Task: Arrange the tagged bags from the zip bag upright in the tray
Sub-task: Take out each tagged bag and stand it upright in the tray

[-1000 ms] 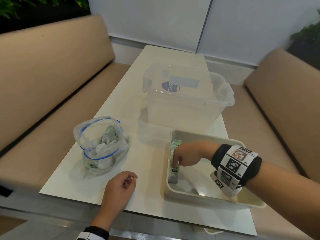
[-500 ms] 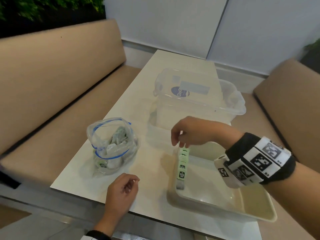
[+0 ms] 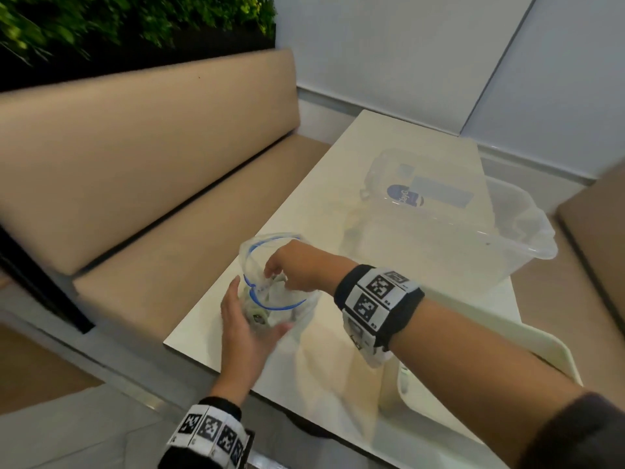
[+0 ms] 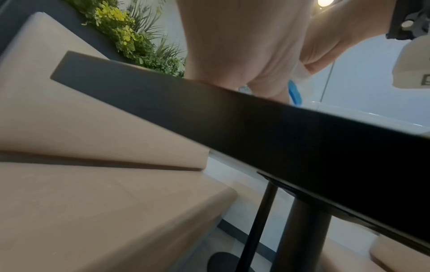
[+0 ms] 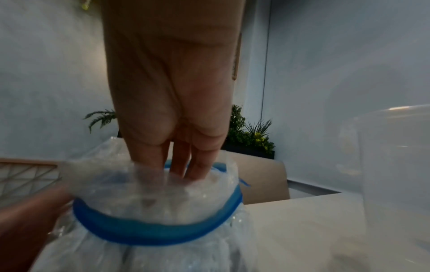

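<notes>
The clear zip bag (image 3: 270, 299) with a blue seal stands open-mouthed on the white table (image 3: 372, 157), with several tagged bags (image 3: 258, 318) inside. My right hand (image 3: 280, 270) reaches down into its mouth. In the right wrist view its fingers (image 5: 179, 162) go past the blue seal (image 5: 158, 235), and crinkled plastic hides their tips. My left hand (image 3: 250, 319) cups the bag's near side with straight fingers and the thumb spread. The cream tray (image 3: 548, 338) lies at the lower right, mostly covered by my right forearm.
A large clear plastic tub (image 3: 449, 228) stands on the table beyond the tray. A beige bench (image 3: 152, 204) runs along the table's left side. The left wrist view looks from under the dark table edge (image 4: 256, 117) and shows the table's black legs.
My right hand let go of the tagged bag in the tray, rose, and moved left into the zip bag. My left hand left the table and came up against the bag.
</notes>
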Tool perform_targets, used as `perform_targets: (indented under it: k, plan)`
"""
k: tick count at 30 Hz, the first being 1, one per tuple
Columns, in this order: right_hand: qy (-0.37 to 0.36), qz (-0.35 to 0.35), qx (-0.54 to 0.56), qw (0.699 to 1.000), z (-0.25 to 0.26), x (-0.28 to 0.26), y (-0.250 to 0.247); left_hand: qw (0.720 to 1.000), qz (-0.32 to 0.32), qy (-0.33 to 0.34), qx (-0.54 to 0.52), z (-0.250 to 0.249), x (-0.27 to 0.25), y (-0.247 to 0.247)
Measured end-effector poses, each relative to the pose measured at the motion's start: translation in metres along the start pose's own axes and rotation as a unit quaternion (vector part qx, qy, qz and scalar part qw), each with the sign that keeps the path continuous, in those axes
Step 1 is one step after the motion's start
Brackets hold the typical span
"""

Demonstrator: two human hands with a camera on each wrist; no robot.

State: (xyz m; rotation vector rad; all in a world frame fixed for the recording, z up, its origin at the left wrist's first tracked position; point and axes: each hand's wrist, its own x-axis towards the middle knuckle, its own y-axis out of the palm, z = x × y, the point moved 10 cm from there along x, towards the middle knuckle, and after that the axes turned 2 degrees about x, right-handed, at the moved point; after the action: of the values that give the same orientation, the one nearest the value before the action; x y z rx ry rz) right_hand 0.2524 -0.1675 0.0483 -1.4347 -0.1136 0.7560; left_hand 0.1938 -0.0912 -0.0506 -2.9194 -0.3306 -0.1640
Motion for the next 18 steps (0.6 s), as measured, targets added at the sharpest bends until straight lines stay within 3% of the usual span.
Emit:
perform_targets:
  k: [3, 9, 18]
  plan:
    - [-0.010, 0.020, -0.022, 1.000, 0.002, 0.007, 0.013, 0.998, 0.038, 0.008, -0.048, -0.003, 0.003, 0.006]
    - [-0.015, 0.022, -0.037, 0.999, 0.009, 0.002, 0.023, 0.996, 0.054, 0.023, -0.062, -0.013, 0.000, 0.007]
    - [-0.008, -0.042, 0.024, 0.999, -0.003, 0.001, 0.002, 0.996, 0.054, -0.006, -0.067, -0.007, 0.000, 0.004]
